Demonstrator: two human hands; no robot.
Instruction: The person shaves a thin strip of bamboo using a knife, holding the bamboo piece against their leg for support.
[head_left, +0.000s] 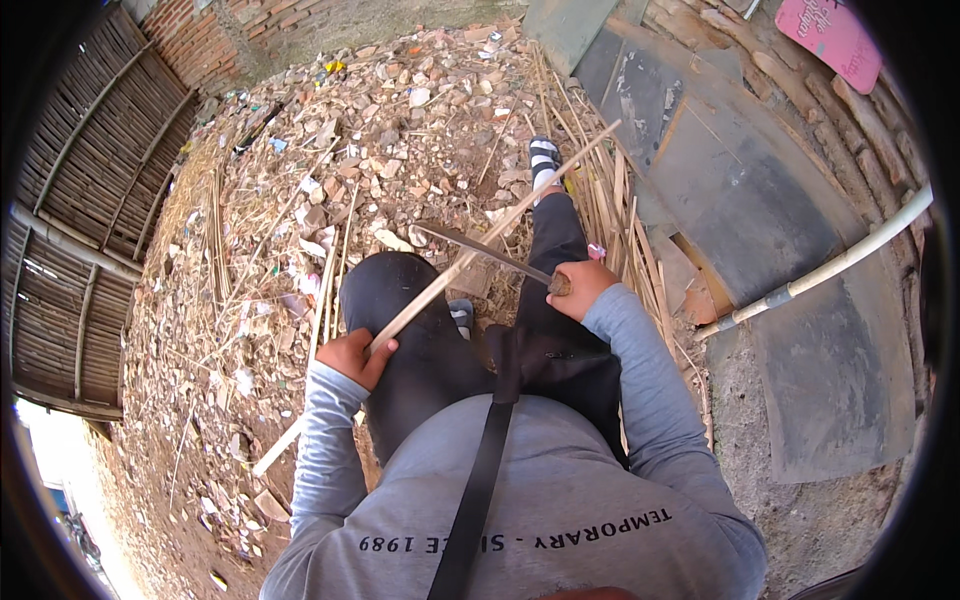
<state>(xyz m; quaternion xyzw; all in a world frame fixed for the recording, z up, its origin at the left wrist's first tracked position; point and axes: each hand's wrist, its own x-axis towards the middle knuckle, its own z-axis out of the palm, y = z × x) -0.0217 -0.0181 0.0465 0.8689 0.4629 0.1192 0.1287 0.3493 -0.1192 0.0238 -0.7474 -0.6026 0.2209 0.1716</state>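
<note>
A long, pale bamboo strip [432,291] slants across my lap, from the lower left up to the far right past my foot. My left hand [357,357] is closed round its lower part above my left thigh. In my right hand [584,289] is the handle of a long-bladed knife [480,246], held over my right thigh. The blade points left and crosses the strip near its middle; whether its edge bites into the bamboo I cannot tell.
Rubble and broken stones [400,130] cover the ground ahead. Several more bamboo strips [600,200] lie right of my foot. Dark flat sheets [750,210] and a white pipe [830,266] lie farther right. A woven bamboo panel [85,190] stands at left, a brick wall [260,35] at the back.
</note>
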